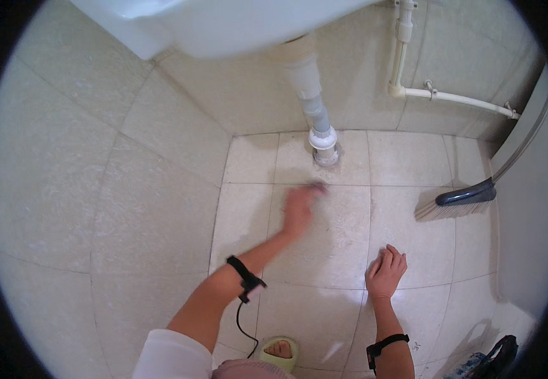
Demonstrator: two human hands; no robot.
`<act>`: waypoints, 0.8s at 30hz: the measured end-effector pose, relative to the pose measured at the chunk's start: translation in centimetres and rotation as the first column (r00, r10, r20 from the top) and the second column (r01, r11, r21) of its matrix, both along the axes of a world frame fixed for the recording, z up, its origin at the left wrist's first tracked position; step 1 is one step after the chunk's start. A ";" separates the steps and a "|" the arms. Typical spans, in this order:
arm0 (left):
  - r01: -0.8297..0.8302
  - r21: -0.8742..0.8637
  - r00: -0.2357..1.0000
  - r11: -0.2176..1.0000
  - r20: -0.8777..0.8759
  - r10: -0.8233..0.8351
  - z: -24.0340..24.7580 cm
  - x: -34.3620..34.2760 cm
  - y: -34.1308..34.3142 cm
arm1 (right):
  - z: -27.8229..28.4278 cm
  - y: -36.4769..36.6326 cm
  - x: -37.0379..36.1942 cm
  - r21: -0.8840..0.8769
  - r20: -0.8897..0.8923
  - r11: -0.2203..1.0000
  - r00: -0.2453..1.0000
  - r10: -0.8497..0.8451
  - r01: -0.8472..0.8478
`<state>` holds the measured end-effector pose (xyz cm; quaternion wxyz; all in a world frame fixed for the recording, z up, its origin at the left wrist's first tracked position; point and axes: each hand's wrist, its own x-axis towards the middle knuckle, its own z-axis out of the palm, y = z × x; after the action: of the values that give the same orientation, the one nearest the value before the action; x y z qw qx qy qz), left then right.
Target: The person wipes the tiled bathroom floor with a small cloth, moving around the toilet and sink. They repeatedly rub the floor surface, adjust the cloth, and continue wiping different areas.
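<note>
My left hand [298, 207] reaches low over the tiled floor, close to the foot of the drain pipe [318, 117]. Motion smears it; its fingers look closed around a small dark, brownish thing [317, 186] too blurred to name, down at the tiles. Faint brown specks dot the floor beside that hand. To the right, my right hand [386, 273] leans on the tiles, fingers loosely bent and slightly apart, with nothing visible in it. Each forearm wears a black strap; a cable hangs from the left one.
A white basin [223, 25] overhangs the far side. A broom [466, 194] with dark head and pale bristles leans by a grey-white panel [530, 208] at right. Thin white piping [460, 96] runs along the wall. A dark bag-like item [498, 360] lies lower right, my green slipper [280, 354] below.
</note>
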<state>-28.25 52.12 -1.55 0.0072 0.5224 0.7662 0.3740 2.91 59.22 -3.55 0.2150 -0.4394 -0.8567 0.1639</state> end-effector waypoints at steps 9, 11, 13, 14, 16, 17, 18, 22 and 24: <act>-0.626 -0.165 0.778 0.762 -0.197 0.597 -3.6 -5.8 -1.1 | -0.3 -0.1 -0.2 0.046 0.030 0.999 0.999 -0.019 0.018; -0.351 -0.067 0.922 0.934 -0.197 0.332 -5.5 0.8 2.0 | -0.2 -0.2 -0.1 0.048 0.047 0.999 0.999 -0.006 0.004; -0.130 -0.045 0.989 0.990 -0.081 0.127 -6.2 7.6 3.7 | -0.2 -0.2 -0.1 0.045 0.037 0.999 0.999 -0.002 0.000; -0.016 -0.049 0.994 0.999 0.107 0.021 -6.2 9.5 4.5 | -0.3 -0.1 -0.1 0.033 0.035 0.999 0.999 0.000 -0.001; 0.031 0.039 0.961 0.999 0.272 -0.040 -4.6 9.4 3.5 | -0.3 -0.1 -0.1 0.055 0.010 0.998 1.000 0.015 -0.016; -0.003 0.092 0.966 0.996 0.256 -0.021 -3.5 7.5 2.4 | -0.4 -0.1 -0.2 0.051 0.004 0.999 1.000 0.009 -0.010; -0.176 0.126 0.935 0.976 0.331 0.126 -2.3 4.4 0.7 | -0.4 -0.1 -0.2 0.061 0.011 0.998 1.000 0.009 -0.009; -0.611 -0.173 0.791 0.773 -0.112 0.601 1.4 -11.9 -7.8 | -0.7 -0.2 -0.3 0.069 0.040 0.998 0.999 -0.006 0.004; -0.818 -0.226 0.572 0.529 -0.230 0.787 0.3 -14.2 -9.3 | -0.8 -0.2 -0.3 0.061 0.050 0.998 0.999 -0.012 0.009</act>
<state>-42.43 42.86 -1.25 -0.1227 0.1212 0.9676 0.1844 2.62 58.99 -4.32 0.2075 -0.4410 -0.8641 0.1256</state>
